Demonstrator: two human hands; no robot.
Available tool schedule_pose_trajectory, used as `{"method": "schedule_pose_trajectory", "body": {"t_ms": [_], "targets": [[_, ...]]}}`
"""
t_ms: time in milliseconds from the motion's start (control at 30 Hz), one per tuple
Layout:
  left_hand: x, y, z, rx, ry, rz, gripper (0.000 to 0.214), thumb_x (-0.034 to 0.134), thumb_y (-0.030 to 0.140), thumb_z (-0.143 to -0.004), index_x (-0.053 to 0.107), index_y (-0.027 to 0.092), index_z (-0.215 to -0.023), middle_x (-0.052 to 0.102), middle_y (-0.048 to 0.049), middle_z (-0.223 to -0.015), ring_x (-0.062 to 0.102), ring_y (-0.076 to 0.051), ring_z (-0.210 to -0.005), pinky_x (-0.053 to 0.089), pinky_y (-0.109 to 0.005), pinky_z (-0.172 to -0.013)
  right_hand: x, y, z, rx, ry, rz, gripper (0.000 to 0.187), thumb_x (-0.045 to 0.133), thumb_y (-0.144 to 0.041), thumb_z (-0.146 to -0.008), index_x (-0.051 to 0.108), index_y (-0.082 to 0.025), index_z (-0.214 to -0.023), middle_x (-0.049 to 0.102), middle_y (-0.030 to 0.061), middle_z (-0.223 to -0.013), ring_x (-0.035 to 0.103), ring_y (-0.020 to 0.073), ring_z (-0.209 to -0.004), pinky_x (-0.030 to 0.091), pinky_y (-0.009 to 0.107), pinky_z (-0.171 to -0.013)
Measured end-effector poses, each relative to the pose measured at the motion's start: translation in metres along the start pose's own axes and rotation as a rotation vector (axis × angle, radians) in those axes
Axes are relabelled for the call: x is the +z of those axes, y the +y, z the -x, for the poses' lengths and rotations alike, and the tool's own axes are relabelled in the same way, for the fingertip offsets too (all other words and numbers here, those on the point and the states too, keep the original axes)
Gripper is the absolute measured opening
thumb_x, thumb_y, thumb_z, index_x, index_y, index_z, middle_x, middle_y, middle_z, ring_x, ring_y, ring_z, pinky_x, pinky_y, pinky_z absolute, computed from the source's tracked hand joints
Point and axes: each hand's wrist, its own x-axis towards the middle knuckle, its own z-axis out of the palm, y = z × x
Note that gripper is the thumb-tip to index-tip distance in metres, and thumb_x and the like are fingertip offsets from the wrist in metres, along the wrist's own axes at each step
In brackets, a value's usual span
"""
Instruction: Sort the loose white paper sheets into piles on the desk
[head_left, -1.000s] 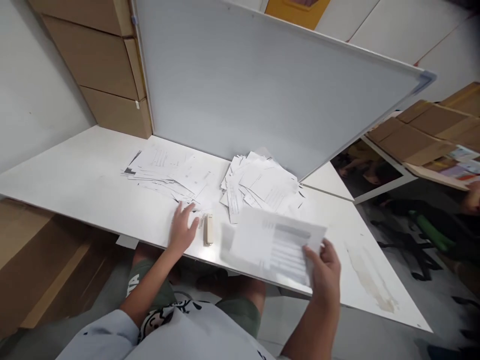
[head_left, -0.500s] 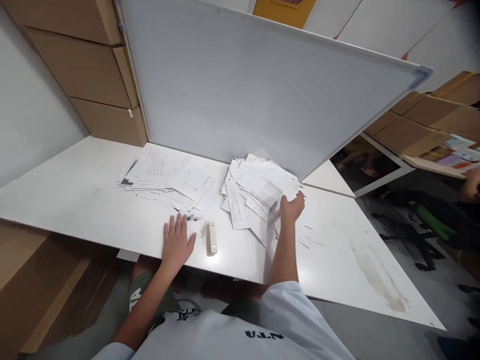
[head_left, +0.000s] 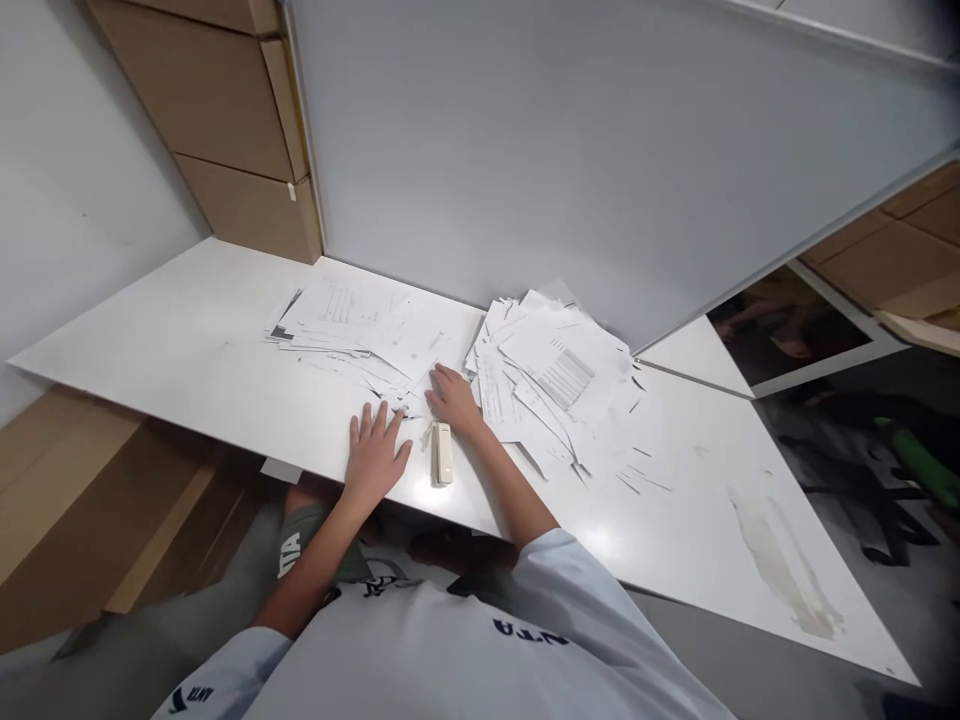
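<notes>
Flanking the stapler (head_left: pixel 443 454): left hand (head_left: pixel 377 452), right (head_left: pixel 453 398).

Left hand (head_left: pixel 377 455): palm down, fingers spread, empty as I read it.
Right hand (head_left: pixel 454 400): palm down, fingertips on sheet edges.
Left paper stack (head_left: pixel 360 335): loose printed sheets, fanned, ahead of both hands.
Right paper stack (head_left: pixel 551 380): messier printed sheets, right of right hand.
Stapler (head_left: pixel 443 453): cream, lying closed, between hands.

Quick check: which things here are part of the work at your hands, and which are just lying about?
Part of the work: left hand, right hand, left paper pile, right paper pile, cream stapler.
Just lying about: whiteboard, cardboard boxes.
</notes>
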Motion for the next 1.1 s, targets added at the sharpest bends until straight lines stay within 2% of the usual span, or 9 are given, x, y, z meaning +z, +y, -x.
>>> {"method": "schedule_pose_trajectory", "body": {"t_ms": [167, 333, 433, 567, 700, 833, 967, 1033, 1100], "targets": [[-0.002, 0.002, -0.001, -0.026, -0.019, 0.044, 0.061, 0.039, 0.043, -0.095, 0.039, 0.014, -0.149, 0.031, -0.0119, -0.158, 0.019, -0.037, -0.148, 0.018, -0.057, -0.119, 0.001, 0.004, 0.007, -0.030, -0.039, -0.015, 0.038, 0.047, -0.017, -0.090, 0.065, -0.022, -0.123, 0.057, 0.0053, -0.139, 0.052, 0.0272, -0.121, 0.042, 0.048, -0.104], [-0.001, 0.003, 0.000, -0.088, 0.027, 0.123, 0.067, 0.040, 0.039, -0.093, 0.029, 0.005, -0.150, 0.034, -0.0165, -0.156, 0.020, -0.034, -0.149, 0.020, -0.052, -0.121, -0.008, 0.001, 0.017, -0.165, -0.105, -0.273, 0.038, 0.042, -0.014, -0.092, 0.071, -0.028, -0.111, 0.070, 0.0002, -0.120, 0.060, 0.0196, -0.107, 0.047, 0.039, -0.098], [0.000, 0.003, 0.002, -0.101, 0.033, 0.144, 0.063, 0.041, 0.038, -0.093, 0.036, 0.007, -0.147, 0.034, -0.0159, -0.156, 0.020, -0.035, -0.149, 0.021, -0.052, -0.121, -0.007, 0.001, 0.017, -0.176, -0.070, -0.359, 0.036, 0.041, -0.019, -0.093, 0.069, -0.027, -0.114, 0.070, 0.0015, -0.118, 0.061, 0.0191, -0.110, 0.047, 0.040, -0.100], [-0.006, -0.002, -0.007, -0.101, 0.065, 0.179, 0.051, 0.040, 0.037, -0.094, 0.048, 0.015, -0.139, 0.041, -0.0108, -0.153, 0.021, -0.033, -0.149, 0.023, -0.054, -0.120, 0.004, 0.005, 0.011, -0.088, 0.038, -0.315, 0.039, 0.057, -0.031, -0.087, 0.062, -0.022, -0.125, 0.058, 0.0085, -0.137, 0.050, 0.0247, -0.129, 0.039, 0.047, -0.110], [-0.020, -0.019, -0.049, 0.013, 0.155, 0.163, 0.045, 0.034, 0.030, -0.096, 0.054, 0.015, -0.134, 0.052, -0.0096, -0.145, 0.028, -0.026, -0.147, 0.025, -0.045, -0.120, 0.016, 0.010, 0.008, 0.014, 0.111, -0.288, 0.045, 0.061, -0.033, -0.083, 0.060, -0.018, -0.125, 0.057, 0.0129, -0.137, 0.047, 0.0277, -0.130, 0.036, 0.050, -0.112], [-0.036, -0.057, -0.119, 0.038, 0.155, 0.073, 0.047, 0.032, 0.027, -0.096, 0.053, 0.011, -0.136, 0.050, -0.0107, -0.146, 0.030, -0.023, -0.146, 0.022, -0.042, -0.121, 0.016, 0.009, 0.009, 0.029, 0.090, -0.293, 0.038, 0.057, -0.031, -0.084, 0.062, -0.017, -0.120, 0.056, 0.0126, -0.137, 0.047, 0.0274, -0.130, 0.037, 0.050, -0.111], [-0.050, -0.108, -0.180, 0.067, -0.104, -0.028, 0.068, 0.049, 0.040, -0.090, 0.034, 0.010, -0.150, 0.027, -0.0137, -0.160, 0.018, -0.029, -0.149, 0.015, -0.046, -0.121, 0.012, 0.006, 0.010, 0.016, 0.085, -0.279, 0.035, 0.051, -0.029, -0.088, 0.062, -0.016, -0.118, 0.057, 0.0145, -0.135, 0.048, 0.0272, -0.128, 0.038, 0.051, -0.110], [-0.053, -0.127, -0.195, 0.136, -0.217, -0.055, 0.079, 0.053, 0.051, -0.087, 0.028, 0.013, -0.152, 0.021, -0.0120, -0.162, 0.015, -0.030, -0.150, 0.013, -0.046, -0.121, 0.013, 0.006, 0.009, -0.017, 0.089, -0.257, 0.034, 0.048, -0.029, -0.090, 0.062, -0.016, -0.117, 0.058, 0.0145, -0.135, 0.049, 0.0278, -0.128, 0.038, 0.053, -0.110], [-0.051, -0.139, -0.198, 0.172, -0.241, -0.062, 0.081, 0.050, 0.057, -0.087, 0.027, 0.016, -0.153, 0.021, -0.0099, -0.162, 0.015, -0.028, -0.150, 0.013, -0.044, -0.121, 0.014, 0.006, 0.009, -0.036, 0.093, -0.236, 0.034, 0.045, -0.029, -0.091, 0.062, -0.017, -0.118, 0.058, 0.0146, -0.135, 0.049, 0.0283, -0.128, 0.038, 0.054, -0.110]]}}
